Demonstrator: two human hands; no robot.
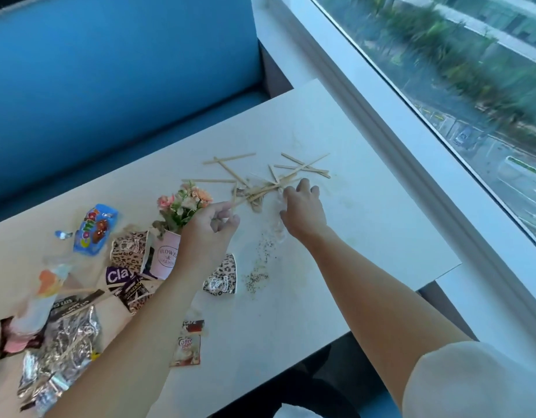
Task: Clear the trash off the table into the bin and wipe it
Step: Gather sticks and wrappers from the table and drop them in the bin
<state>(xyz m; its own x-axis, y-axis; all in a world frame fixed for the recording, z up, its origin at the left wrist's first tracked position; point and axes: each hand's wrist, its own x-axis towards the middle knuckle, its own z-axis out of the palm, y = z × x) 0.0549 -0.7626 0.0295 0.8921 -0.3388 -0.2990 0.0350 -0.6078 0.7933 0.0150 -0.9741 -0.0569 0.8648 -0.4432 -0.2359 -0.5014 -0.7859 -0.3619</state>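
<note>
Several wooden stir sticks lie scattered in a loose pile on the far part of the white table. My left hand pinches a few sticks that poke out toward the pile. My right hand reaches over the pile's near side, fingers curled down on the sticks where they cross, with a crumpled clear wrapper under its wrist. Fine crumbs are strewn between my arms. No bin is clearly in view.
On the left stand a pink pot of flowers, two leopard-print paper cups, a blue candy wrapper, foil wrappers and coffee sachets. A blue bench lies beyond; a window ledge runs along the right.
</note>
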